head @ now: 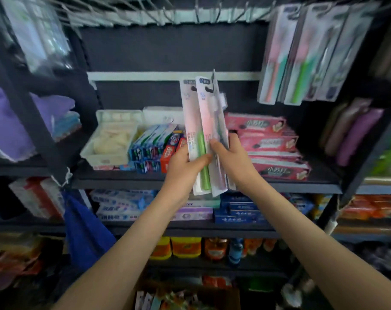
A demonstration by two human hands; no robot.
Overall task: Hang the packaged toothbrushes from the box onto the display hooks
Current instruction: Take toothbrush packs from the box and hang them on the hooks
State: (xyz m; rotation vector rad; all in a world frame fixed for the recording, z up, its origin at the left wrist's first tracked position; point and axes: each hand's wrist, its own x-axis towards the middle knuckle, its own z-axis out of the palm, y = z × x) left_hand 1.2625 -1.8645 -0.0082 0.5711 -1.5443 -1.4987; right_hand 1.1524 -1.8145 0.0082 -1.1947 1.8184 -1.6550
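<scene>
Toothbrush packs (201, 121) stand upright in a loose fan between the two hands, with their punched hanging slots at the top. I judge this deliberate: gripped at the bottom, each pack keeps its slot free to meet a hook. The left hand (184, 163) grips the lower part of the bundle from the left, thumb laid across the front of a pack with a green handle, and seems to serve as the holder. The right hand (231, 156) pinches the rightmost packs, thumb in front and fingers curled behind, probably to peel one away from the rest. The packs are long, narrow, flat cards in pale pink and white under glossy clear plastic. They are stiff enough to stand unsupported above the grip, though the slick faces could slide on one another. Display hooks (191, 14), thin wire prongs, run in a row well above the hands. Up to the right of the right hand, hung packs (299, 57) of the same slim shape already dangle. Below the forearms, the box (221, 296) of brown cardboard shows more packs inside, blurred. Just behind the right hand lie pink toothpaste cartons (268, 144). Beyond the left hand sit blue cartons (149, 142) and a white plastic tray (109, 142).
</scene>
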